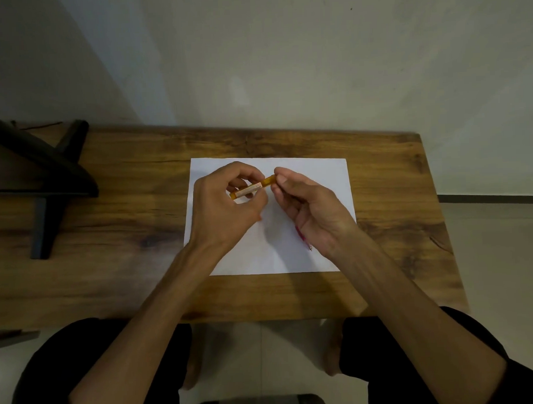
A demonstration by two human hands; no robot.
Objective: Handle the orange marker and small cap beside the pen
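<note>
Above the white paper at the middle of the wooden surface, the left hand curls its grip round the body of an orange marker, while the right hand, at 3 o'clock from it, pinches the cap end. The cap looks seated, not yet off; the paper is unmarked. A red pen lies partly hidden under the right hand.

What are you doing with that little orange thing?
A person at a wooden table holds a small orange tube above a sheet of white paper. The left hand grips its body, and the right hand pinches its cap end. A red pen shows partly under the right hand.
</note>
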